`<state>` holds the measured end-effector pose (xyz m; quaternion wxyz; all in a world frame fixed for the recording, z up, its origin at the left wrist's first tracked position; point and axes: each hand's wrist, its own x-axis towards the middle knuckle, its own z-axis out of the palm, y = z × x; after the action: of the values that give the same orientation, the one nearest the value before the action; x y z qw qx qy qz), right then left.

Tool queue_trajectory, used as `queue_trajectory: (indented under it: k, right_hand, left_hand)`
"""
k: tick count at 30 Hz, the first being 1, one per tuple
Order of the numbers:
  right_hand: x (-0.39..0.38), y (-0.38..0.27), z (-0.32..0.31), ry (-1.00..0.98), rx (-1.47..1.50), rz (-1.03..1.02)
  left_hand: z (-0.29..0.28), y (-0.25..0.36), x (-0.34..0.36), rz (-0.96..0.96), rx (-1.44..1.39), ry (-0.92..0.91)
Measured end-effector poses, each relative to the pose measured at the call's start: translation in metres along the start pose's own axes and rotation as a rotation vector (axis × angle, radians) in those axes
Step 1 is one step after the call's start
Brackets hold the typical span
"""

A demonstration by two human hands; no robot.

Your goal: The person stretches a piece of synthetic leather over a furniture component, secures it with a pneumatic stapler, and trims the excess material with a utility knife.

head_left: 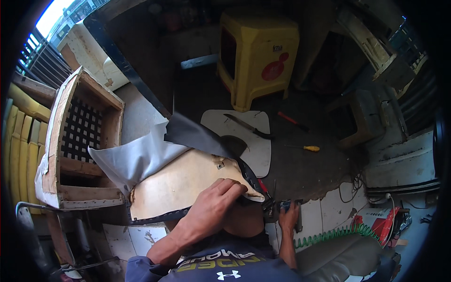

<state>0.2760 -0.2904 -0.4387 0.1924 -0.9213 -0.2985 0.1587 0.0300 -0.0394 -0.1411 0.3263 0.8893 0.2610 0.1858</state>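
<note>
A pale seat panel (170,181) lies tilted across my lap, with dark cover material (162,217) along its near edge. Grey vinyl fabric (143,157) drapes off its far left side. My left hand (217,199) is closed at the panel's right end, its fingers bent over the edge and pinching the cover there. What exactly lies under the fingertips is hidden. Down by the floor on the right, my right hand (288,216) wraps round a dark tool that looks like an air stapler (285,205). A green coiled hose (336,234) runs close to it.
A wooden seat frame with woven black webbing (84,124) stands left. Ahead are a yellow plastic stool (260,51) and a white board (260,141) with a knife (244,124). A yellow-handled screwdriver (307,148) and red-handled tool (291,120) lie on the dark floor.
</note>
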Motion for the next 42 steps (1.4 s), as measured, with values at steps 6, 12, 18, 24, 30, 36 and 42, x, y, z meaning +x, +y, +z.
queue_trajectory:
  k: [6,12,18,24,30,36,42]
  right_hand:
    - [-0.017,-0.180,-0.074,-0.248,1.339,-0.413]
    - [-0.021,-0.210,-0.068,0.011,1.343,-0.639]
    - [-0.024,-0.213,-0.065,-0.003,1.491,-0.518]
    - [-0.002,-0.221,-0.086,0.139,1.018,-0.662]
    - [0.027,-0.223,-0.116,-0.163,0.933,-0.834]
    - [0.043,-0.226,-0.129,-0.339,0.786,-0.880]
    - [0.043,-0.223,-0.124,-0.274,0.847,-0.843]
  left_hand:
    - [0.013,-0.001,0.000,0.090,-0.072,0.198]
    - [0.018,0.004,0.005,0.101,-0.059,0.223]
    - [0.021,0.005,0.009,0.031,-0.118,0.212]
    - [0.025,-0.001,0.005,0.024,-0.164,0.174]
    - [0.034,0.003,0.002,-0.060,-0.127,0.204]
    - [0.015,-0.023,0.044,0.102,-0.092,-0.169]
    - [0.014,-0.040,0.066,0.227,-0.175,-0.173]
